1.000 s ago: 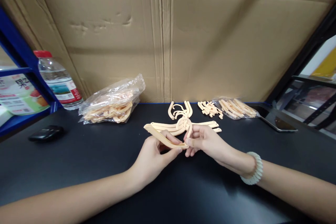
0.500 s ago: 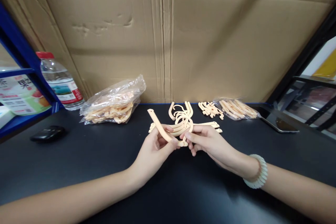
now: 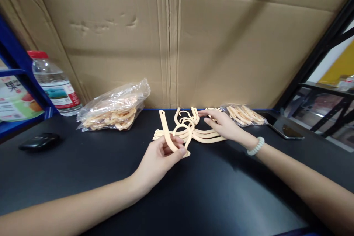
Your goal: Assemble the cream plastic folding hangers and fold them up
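Observation:
My left hand point(image 3: 162, 155) is closed on a cream plastic hanger piece point(image 3: 166, 132), an arm with a hook joined at its near end, held tilted up above the black table point(image 3: 83, 177). Just behind it lies a pile of finished cream hangers point(image 3: 193, 132). My right hand point(image 3: 219, 123) stretches out over that pile toward a small heap of loose cream hooks point(image 3: 212, 112) by the cardboard wall. Its fingers are apart and hold nothing. A pale bead bracelet point(image 3: 256, 146) sits on my right wrist.
A clear bag of cream parts point(image 3: 114, 108) lies at the back left, another bag of cream arms point(image 3: 245, 114) at the back right. A water bottle point(image 3: 54, 84) stands by a blue shelf. A black object point(image 3: 38, 141) lies left, a phone point(image 3: 286, 131) right. A cardboard wall point(image 3: 177, 44) closes the back.
My right hand has let go of the hanger piece and reached back toward the loose hooks. My left hand has tilted the piece more upright.

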{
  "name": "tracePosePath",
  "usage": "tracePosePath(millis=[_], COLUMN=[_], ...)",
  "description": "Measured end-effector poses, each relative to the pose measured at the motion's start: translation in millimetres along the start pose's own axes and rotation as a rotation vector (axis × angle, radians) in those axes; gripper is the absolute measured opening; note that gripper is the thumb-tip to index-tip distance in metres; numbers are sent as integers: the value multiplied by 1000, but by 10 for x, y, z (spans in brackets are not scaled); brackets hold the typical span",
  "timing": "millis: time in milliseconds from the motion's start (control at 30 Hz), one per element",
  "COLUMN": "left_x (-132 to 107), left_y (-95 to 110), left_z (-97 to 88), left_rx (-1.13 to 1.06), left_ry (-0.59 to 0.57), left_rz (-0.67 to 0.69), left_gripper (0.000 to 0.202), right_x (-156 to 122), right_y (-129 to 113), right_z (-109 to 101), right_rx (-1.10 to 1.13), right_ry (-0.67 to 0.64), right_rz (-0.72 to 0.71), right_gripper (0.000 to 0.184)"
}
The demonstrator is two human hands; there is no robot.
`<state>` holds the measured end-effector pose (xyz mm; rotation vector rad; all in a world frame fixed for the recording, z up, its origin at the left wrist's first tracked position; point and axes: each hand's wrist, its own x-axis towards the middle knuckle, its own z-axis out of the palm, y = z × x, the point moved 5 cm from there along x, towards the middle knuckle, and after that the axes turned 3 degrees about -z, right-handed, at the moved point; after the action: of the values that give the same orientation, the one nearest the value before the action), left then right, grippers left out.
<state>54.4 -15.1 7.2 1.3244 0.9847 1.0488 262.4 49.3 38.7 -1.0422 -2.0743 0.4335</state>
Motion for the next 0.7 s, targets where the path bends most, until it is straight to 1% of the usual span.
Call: tracePosePath(millis=[33,100,167,200,300,433,467,533,600,700], left_x=[-2,-7,-11,-12,-9,3,6,11,14,14], left_y=[2,2,1,-1,-1,-2,-5,-13,-18,-28], left_z=[0,-1,0,0,1,-7,-11,-18,-24,-37], left_rx=[-8,-16,-16,-15,-13,-16,-22,-37,-51,-56], left_ry=[1,1,0,1,-4,-9,-8,-8,-12,-16], left_rz=[-6,-17,-23,-23,-12,3,2,0,2,0], left_gripper=[24,25,25,25,25,24,25,26,27,30], right_x=[18,35,42,46,57,54,54,57,57,21], right_y=[63,182,255,272,288,308,308,287,236,124], right_z=[1,44,87,95,71,39,33,5,-63,-198], right_rx=[-129,-278,-323,-332,-361,-372,-361,-321,-261,-90], right_ry=[-41,-130,-191,-200,-187,-186,-174,-109,18,209], right_rz=[-56,-123,-168,-187,-213,-197,-192,-181,-155,-58], right_gripper=[32,42,46,45,34,17,15,15,16,18])
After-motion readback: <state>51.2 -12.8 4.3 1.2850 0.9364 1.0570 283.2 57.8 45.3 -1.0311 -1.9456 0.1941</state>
